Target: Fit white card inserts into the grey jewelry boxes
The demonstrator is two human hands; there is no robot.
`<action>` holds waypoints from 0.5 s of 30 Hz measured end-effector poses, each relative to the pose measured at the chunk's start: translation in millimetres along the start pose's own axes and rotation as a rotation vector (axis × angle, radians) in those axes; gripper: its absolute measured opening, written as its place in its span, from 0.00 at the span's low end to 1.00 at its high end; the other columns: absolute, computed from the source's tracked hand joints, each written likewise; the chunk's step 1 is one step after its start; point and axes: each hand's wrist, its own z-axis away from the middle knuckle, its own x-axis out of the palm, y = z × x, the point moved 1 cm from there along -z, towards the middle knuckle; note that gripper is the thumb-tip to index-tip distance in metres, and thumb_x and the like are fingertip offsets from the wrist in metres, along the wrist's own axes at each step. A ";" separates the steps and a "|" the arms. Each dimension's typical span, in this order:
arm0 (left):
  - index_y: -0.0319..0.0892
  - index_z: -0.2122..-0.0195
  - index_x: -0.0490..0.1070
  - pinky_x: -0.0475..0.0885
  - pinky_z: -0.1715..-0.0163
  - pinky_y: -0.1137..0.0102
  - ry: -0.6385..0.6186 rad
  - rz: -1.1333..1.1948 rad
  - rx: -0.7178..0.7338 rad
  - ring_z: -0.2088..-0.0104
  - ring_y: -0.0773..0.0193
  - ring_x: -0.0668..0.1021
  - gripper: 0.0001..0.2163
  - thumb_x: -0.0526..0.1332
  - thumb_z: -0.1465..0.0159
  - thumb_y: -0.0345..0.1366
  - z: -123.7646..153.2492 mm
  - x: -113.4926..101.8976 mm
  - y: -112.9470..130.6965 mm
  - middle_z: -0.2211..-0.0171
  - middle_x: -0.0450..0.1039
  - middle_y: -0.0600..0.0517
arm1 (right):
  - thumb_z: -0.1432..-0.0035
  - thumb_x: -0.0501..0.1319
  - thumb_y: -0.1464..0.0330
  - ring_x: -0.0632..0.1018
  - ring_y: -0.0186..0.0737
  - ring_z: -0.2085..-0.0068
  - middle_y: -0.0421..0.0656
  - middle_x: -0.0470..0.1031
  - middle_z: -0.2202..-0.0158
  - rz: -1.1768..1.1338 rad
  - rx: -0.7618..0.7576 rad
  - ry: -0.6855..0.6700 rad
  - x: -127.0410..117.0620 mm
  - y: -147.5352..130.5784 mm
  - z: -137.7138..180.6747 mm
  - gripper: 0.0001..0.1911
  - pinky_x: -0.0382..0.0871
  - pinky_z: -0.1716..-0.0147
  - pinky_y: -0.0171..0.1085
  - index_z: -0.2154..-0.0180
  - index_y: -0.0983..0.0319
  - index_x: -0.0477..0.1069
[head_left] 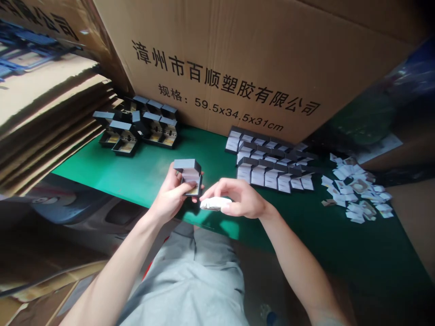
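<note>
My left hand (172,192) grips a small dark hinged box (188,165) with its lid raised, the thumb reaching over its front into the inside. Close beside it, my right hand (241,199) pinches a small white packet (215,203) between thumb and fingers, just right of the box and apart from it. What the packet contains cannot be made out. Both hands are over the front edge of the green table (152,170).
Several open dark boxes (125,142) stand at the back left. Rows of open boxes with white inside (265,174) stand right of centre. Small white packets (356,188) lie heaped further right. A large carton (217,59) rises behind; stacked cardboard sheets (61,113) are at left.
</note>
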 end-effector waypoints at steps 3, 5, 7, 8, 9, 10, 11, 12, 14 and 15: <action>0.45 0.54 0.68 0.76 0.72 0.71 0.047 0.004 -0.007 0.65 0.60 0.83 0.18 0.69 0.44 0.31 1.7 0.7 3.3 0.56 0.82 0.51 | 0.39 0.71 0.60 0.83 0.46 0.49 0.51 0.83 0.49 -0.007 0.024 0.008 -0.3 3.4 0.5 0.13 0.76 0.51 0.44 0.61 0.61 0.72; 0.44 0.55 0.70 0.78 0.67 0.69 0.077 0.020 -0.017 0.65 0.60 0.83 0.18 0.69 0.47 0.30 2.9 1.1 4.8 0.59 0.82 0.51 | 0.40 0.72 0.61 0.83 0.45 0.50 0.51 0.83 0.49 -0.019 0.038 0.006 0.1 5.7 0.5 0.13 0.76 0.52 0.42 0.61 0.61 0.73; 0.44 0.55 0.71 0.79 0.65 0.68 0.094 0.029 -0.038 0.66 0.60 0.83 0.17 0.69 0.46 0.33 3.3 1.4 5.1 0.59 0.82 0.51 | 0.39 0.71 0.62 0.83 0.44 0.50 0.51 0.83 0.48 -0.022 0.057 -0.005 1.0 7.4 0.2 0.13 0.75 0.52 0.42 0.61 0.61 0.72; 0.44 0.54 0.71 0.79 0.66 0.68 0.101 0.028 -0.047 0.66 0.60 0.83 0.17 0.70 0.44 0.36 3.2 1.5 4.7 0.60 0.82 0.51 | 0.39 0.71 0.62 0.83 0.44 0.50 0.51 0.83 0.48 -0.020 0.064 -0.008 1.5 7.8 -0.2 0.12 0.75 0.52 0.42 0.61 0.61 0.72; 0.44 0.54 0.71 0.79 0.66 0.68 0.108 0.022 -0.052 0.66 0.60 0.83 0.16 0.70 0.42 0.38 2.8 1.6 4.0 0.60 0.81 0.51 | 0.40 0.71 0.62 0.83 0.44 0.50 0.51 0.83 0.49 -0.016 0.070 -0.013 2.1 7.8 -0.6 0.12 0.75 0.52 0.42 0.61 0.61 0.72; 0.45 0.54 0.71 0.78 0.67 0.68 0.113 0.015 -0.052 0.66 0.60 0.83 0.16 0.71 0.41 0.41 2.3 1.5 3.2 0.60 0.81 0.51 | 0.40 0.71 0.62 0.83 0.44 0.50 0.51 0.83 0.49 -0.009 0.073 -0.016 2.7 7.4 -1.1 0.12 0.75 0.52 0.41 0.62 0.61 0.72; 0.45 0.54 0.70 0.78 0.68 0.68 0.118 0.009 -0.049 0.67 0.60 0.83 0.17 0.71 0.40 0.43 1.7 1.4 2.3 0.60 0.81 0.51 | 0.40 0.71 0.63 0.83 0.44 0.50 0.51 0.83 0.49 -0.001 0.078 -0.022 3.2 6.8 -1.5 0.12 0.75 0.52 0.41 0.62 0.61 0.71; 0.45 0.54 0.70 0.77 0.69 0.69 0.118 0.005 -0.045 0.67 0.61 0.82 0.19 0.73 0.40 0.45 1.0 1.3 1.4 0.61 0.80 0.51 | 0.40 0.71 0.63 0.83 0.43 0.51 0.51 0.83 0.49 0.008 0.081 -0.029 3.7 5.9 -1.9 0.12 0.75 0.53 0.41 0.62 0.61 0.71; 0.45 0.55 0.70 0.77 0.69 0.69 0.112 0.003 -0.036 0.68 0.61 0.82 0.22 0.75 0.42 0.48 0.1 1.0 0.0 0.61 0.80 0.51 | 0.40 0.70 0.64 0.82 0.43 0.52 0.51 0.83 0.49 0.025 0.095 -0.045 4.6 3.9 -2.6 0.11 0.74 0.54 0.40 0.62 0.61 0.71; 0.45 0.55 0.70 0.77 0.69 0.69 0.107 0.004 -0.031 0.68 0.61 0.82 0.23 0.76 0.43 0.49 -0.1 0.9 -0.3 0.61 0.80 0.51 | 0.41 0.70 0.64 0.82 0.42 0.52 0.51 0.83 0.49 0.032 0.101 -0.049 4.9 3.0 -2.8 0.11 0.74 0.54 0.39 0.63 0.61 0.71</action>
